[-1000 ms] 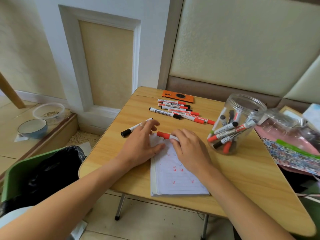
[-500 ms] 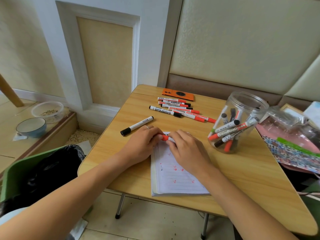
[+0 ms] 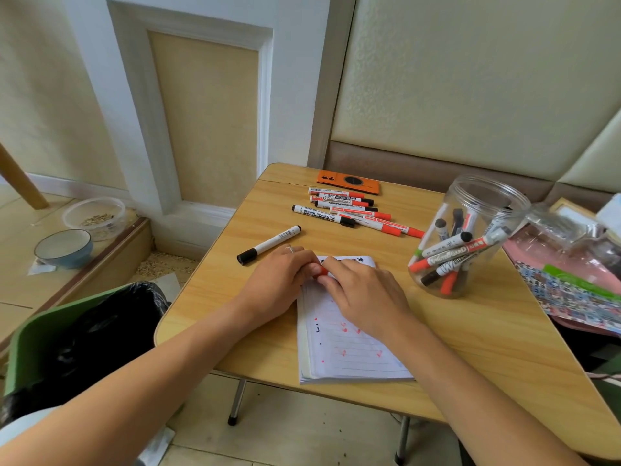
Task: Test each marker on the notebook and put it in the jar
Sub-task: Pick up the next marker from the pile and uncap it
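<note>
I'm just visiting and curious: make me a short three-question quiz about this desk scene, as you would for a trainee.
1. True or false: the jar stands upright with its lid off.
2. What do the left hand and right hand hold between them? A) red marker B) scissors C) eraser
3. Fill in: the lone black-capped marker lies on the table, beside the ____ hand.

Key: 1 true. 2 A, over the top of the notebook. 3 left.

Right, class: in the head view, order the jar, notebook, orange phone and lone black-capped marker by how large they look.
1. Notebook, nearest the camera, partly under hands
2. Jar
3. Orange phone, farthest, so it looks smaller
4. Black-capped marker
</note>
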Tool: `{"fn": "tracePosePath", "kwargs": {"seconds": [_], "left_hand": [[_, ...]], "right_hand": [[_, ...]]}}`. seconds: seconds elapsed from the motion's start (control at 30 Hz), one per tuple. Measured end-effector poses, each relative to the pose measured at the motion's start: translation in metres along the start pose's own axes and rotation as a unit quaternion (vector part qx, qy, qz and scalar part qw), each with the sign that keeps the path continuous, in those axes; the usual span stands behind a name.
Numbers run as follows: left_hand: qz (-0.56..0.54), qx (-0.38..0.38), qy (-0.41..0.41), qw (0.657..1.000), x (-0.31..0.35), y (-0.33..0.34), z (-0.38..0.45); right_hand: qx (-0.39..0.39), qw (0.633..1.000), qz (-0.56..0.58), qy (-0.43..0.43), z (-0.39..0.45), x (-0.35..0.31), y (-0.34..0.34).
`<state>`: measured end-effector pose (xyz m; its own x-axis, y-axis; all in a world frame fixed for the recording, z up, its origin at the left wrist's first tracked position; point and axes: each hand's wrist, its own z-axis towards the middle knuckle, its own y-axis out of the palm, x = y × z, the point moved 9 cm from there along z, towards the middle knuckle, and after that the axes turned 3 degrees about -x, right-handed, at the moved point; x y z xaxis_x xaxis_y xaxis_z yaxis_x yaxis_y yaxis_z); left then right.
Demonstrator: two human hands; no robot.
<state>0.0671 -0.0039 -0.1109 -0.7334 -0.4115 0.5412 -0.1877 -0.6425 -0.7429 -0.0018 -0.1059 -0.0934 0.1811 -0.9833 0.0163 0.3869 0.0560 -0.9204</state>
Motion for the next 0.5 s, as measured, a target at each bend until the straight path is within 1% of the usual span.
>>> {"fn": "tracePosePath", "kwargs": {"seconds": [0.33, 0.5], "left_hand": [[0.008, 0.022, 0.004, 1.000, 0.0063, -0.0058, -0.0027], [0.012, 0.024, 0.009, 1.000, 0.0082, -0.0071, -0.0026]], "right_hand": [[-0.049, 0.999, 0.017, 0.004, 0.0026, -0.0062, 0.0020], [-0.041, 0.999, 0.023, 0.003, 0.0032, -0.0089, -0.0013]]}}
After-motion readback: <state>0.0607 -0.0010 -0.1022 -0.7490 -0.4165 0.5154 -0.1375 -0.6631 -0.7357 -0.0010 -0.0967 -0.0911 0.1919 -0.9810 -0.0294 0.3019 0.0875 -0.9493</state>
